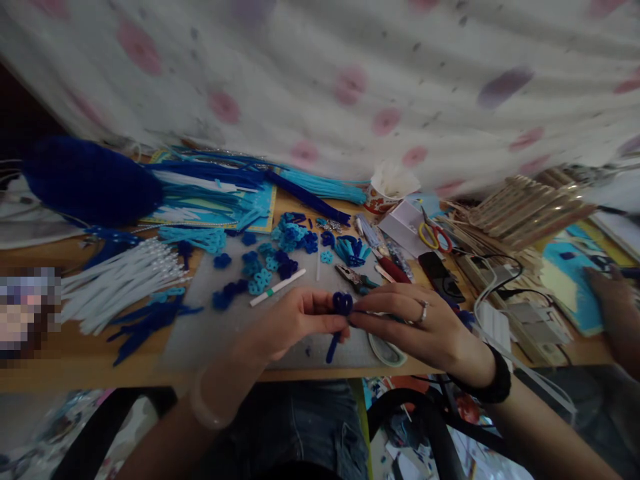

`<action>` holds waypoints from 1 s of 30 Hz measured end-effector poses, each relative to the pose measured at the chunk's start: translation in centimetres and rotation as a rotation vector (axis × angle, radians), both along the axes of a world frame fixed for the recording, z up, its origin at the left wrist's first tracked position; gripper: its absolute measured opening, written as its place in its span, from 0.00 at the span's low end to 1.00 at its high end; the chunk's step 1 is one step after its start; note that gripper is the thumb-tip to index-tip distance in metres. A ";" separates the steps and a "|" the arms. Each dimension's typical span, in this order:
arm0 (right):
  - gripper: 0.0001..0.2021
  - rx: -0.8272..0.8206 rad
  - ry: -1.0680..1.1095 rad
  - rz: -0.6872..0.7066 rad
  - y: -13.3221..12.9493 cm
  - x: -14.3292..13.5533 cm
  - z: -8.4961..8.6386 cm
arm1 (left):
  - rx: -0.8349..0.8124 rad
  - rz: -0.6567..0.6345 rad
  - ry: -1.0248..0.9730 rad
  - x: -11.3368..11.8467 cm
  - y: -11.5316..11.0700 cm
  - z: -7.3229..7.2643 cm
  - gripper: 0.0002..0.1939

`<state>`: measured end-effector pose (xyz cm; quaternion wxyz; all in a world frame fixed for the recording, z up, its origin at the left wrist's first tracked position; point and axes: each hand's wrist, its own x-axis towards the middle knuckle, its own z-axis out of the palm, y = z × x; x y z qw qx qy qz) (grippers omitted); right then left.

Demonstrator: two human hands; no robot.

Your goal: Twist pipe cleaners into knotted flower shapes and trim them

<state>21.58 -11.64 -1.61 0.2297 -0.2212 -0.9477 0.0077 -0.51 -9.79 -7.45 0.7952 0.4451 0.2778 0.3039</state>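
Between my two hands, over the front of the grey mat (pixel 200 337), is a dark blue fuzzy stem (pixel 343 304) curled into small loops, with a straight tail hanging below. My left hand (pixel 295 323) pinches its left side between thumb and fingers. On the other side my right hand (pixel 415 320), with a ring on one finger, holds the loops with its fingertips. Blue flower shapes (pixel 260 281) lie behind my hands, beside a white stick with a green band (pixel 277 288). Pliers (pixel 354 277) with open jaws rest just beyond my right hand.
White stems (pixel 125 283) and dark blue pieces (pixel 145 327) lie left. Yellow-and-red scissors (pixel 434 235) stand by a white box (pixel 406 227); a black phone (pixel 441 277) and cables are to the right. Another person's hand (pixel 613 300) rests at the far right.
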 end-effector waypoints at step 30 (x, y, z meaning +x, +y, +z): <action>0.19 -1.662 0.447 -0.609 2.6 -2.7 -1.7 | 1.583 0.608 0.514 0.3 -0.3 -1.8 0.10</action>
